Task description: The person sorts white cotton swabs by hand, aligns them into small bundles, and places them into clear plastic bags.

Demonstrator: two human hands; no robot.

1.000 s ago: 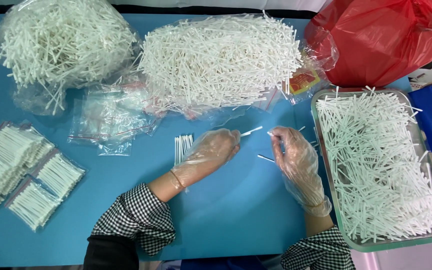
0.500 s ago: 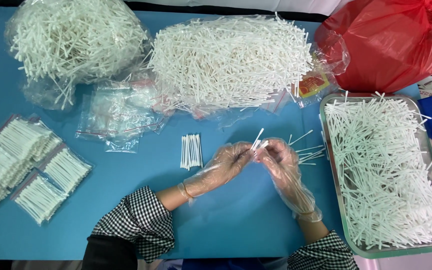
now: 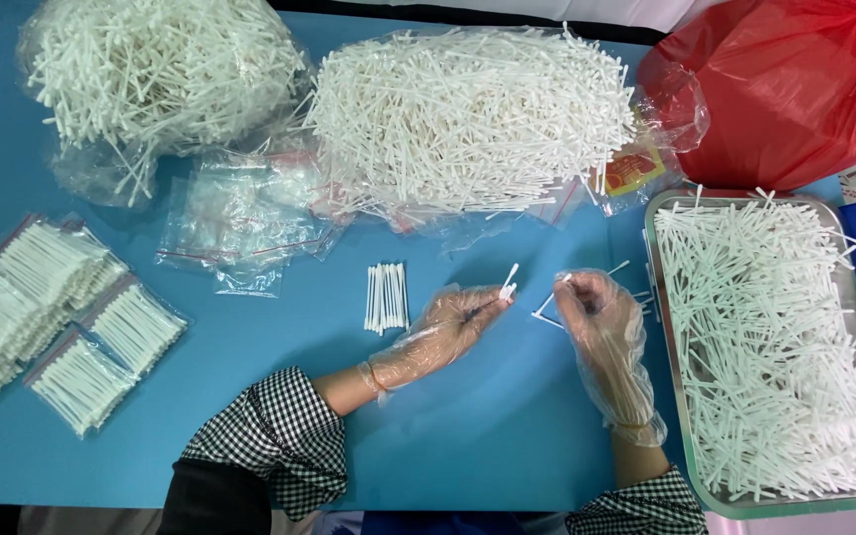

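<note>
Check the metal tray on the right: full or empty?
Full. The metal tray is heaped with white swabs from rim to rim, hiding nearly all its bottom.

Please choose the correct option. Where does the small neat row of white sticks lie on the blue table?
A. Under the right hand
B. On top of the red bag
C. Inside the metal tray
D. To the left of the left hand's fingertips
D: the small row of white sticks lies on the bare blue table, just left of the left hand, apart from the metal tray.
</note>
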